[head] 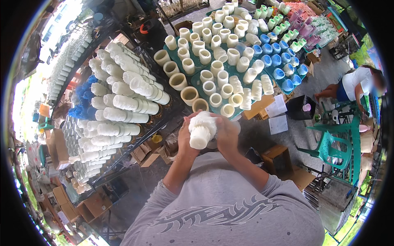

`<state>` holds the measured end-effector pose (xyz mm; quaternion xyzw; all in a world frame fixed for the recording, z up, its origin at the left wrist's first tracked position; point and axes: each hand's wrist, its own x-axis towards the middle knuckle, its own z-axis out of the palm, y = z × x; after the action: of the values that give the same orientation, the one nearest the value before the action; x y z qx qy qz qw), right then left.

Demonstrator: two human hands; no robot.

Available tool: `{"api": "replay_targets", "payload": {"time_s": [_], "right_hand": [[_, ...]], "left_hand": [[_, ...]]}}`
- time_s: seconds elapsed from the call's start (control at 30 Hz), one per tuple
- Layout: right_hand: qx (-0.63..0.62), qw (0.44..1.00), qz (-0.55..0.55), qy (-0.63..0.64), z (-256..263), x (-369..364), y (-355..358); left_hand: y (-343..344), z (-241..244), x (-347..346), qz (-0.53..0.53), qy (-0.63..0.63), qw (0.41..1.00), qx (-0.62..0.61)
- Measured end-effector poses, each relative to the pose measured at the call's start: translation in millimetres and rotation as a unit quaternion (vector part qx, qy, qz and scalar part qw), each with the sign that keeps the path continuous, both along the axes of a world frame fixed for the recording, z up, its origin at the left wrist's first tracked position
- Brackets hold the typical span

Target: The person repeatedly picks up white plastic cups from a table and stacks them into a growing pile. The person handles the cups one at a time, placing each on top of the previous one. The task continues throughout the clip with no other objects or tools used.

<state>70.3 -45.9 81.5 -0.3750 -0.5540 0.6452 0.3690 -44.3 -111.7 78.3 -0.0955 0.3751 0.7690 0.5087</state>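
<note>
Between my left hand (186, 137) and my right hand (227, 135) is a white, waxy-looking cylinder (198, 140) with a thick rumpled white collar (203, 120) around it. Both hands grip the collar from its two sides, and the cylinder's blunt end points toward my chest. Whether the collar is a soft mould cannot be told. Just beyond my fingers stand several tan hollow cups (189, 96) in a row, their open mouths up. Past them, many off-white hollow cylinders (216, 65) stand or lie on a green table (197, 80).
On the left, a dark rack (154, 130) bears rows of tilted white cylinders (126, 115). Blue cups (267, 60) and green ones (277, 29) stand farther right. A cardboard box (277, 158) sits right of my body, near a green plastic chair (334, 150). Another person (354, 83) bends at far right.
</note>
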Motion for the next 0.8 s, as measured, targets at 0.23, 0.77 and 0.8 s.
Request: {"api": "replay_targets", "payload": {"time_s": [0.23,0.77,0.8], "right_hand": [[-0.093,0.993,-0.004,0.071,2,-7,1],[-0.205,0.973,0.105,-0.034,2,-34,20],[-0.249,0.962,0.109,-0.019,6,-37,18]], "left_hand": [[-13,-64,-19,-0.017,-0.387,0.887,0.251],[-47,37,-36,-0.223,0.186,0.954,0.08],[-48,32,-37,-0.231,0.173,0.956,0.054]]}}
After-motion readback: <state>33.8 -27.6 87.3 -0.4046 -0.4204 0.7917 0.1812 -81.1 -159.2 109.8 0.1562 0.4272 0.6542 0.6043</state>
